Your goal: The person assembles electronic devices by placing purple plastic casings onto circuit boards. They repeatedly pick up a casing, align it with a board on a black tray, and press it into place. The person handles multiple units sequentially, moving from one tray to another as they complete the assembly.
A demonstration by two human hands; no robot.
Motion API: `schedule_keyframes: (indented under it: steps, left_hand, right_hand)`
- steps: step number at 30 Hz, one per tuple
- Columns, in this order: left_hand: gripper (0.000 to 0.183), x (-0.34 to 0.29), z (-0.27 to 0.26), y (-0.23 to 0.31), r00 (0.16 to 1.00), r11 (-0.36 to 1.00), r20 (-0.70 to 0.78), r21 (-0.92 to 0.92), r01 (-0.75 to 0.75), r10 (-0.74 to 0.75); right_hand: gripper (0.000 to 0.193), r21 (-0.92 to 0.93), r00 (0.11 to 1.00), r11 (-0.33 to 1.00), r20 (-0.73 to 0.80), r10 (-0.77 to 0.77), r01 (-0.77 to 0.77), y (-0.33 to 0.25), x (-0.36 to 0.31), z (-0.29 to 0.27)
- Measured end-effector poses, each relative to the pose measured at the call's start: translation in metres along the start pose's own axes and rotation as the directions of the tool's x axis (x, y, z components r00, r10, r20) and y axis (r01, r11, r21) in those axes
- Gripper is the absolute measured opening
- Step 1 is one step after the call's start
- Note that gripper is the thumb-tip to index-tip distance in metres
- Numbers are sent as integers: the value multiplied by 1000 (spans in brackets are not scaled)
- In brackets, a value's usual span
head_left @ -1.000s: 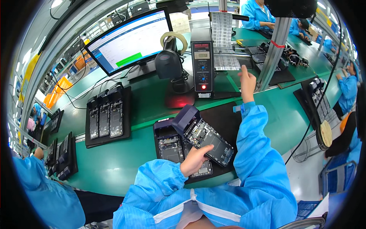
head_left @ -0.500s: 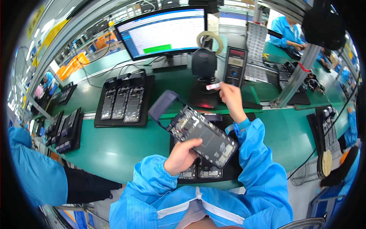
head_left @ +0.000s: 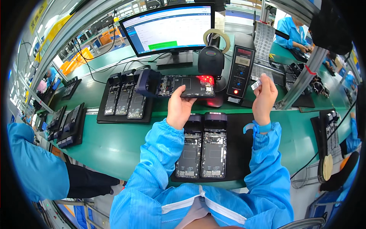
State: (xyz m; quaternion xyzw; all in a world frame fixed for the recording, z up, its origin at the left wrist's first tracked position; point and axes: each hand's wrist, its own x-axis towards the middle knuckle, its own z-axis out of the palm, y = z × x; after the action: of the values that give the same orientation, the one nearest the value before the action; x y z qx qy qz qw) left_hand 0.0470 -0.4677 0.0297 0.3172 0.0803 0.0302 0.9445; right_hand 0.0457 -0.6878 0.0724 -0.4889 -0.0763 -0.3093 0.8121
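One opened phone (head_left: 192, 87) sits clasped in my left hand (head_left: 178, 110), presumably to meet the barcode scanner's (head_left: 211, 61) red light (head_left: 206, 79), my nearly closed right hand (head_left: 264, 102) pinching a label (head_left: 256, 85).

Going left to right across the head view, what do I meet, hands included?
Orange crate, three dark devices, left hand, black scanner, dark control box, right hand, metal post.

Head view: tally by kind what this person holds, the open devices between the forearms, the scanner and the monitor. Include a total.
Open devices, one in left hand: 3
Label in right hand: 1
Scanner: 1
Monitor: 1
Total: 6
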Motion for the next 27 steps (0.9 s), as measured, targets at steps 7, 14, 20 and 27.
schedule_keyframes:
  steps: [7, 14, 20, 27]
  left_hand:
    - [32, -78, -8, -15, 949, 808, 221, 502, -309, 226]
    - [42, -128, 11, -13, 741, 562, 669, 634, -531, -54]
    - [48, -126, 4, -15, 808, 775, 567, 580, -252, -161]
    - [51, -122, 9, -13, 798, 745, 574, 611, -268, -183]
  right_hand:
    - [22, -5, 892, 996, 444, -81, 93, -46, -52, 24]
    - [39, 128, 623, 992, 774, -111, 18, -74, -91, 24]
    - [38, 88, 620, 990, 772, -140, 114, -79, -88, 21]
    - [33, 45, 665, 988, 735, -134, 149, -82, -88, 21]
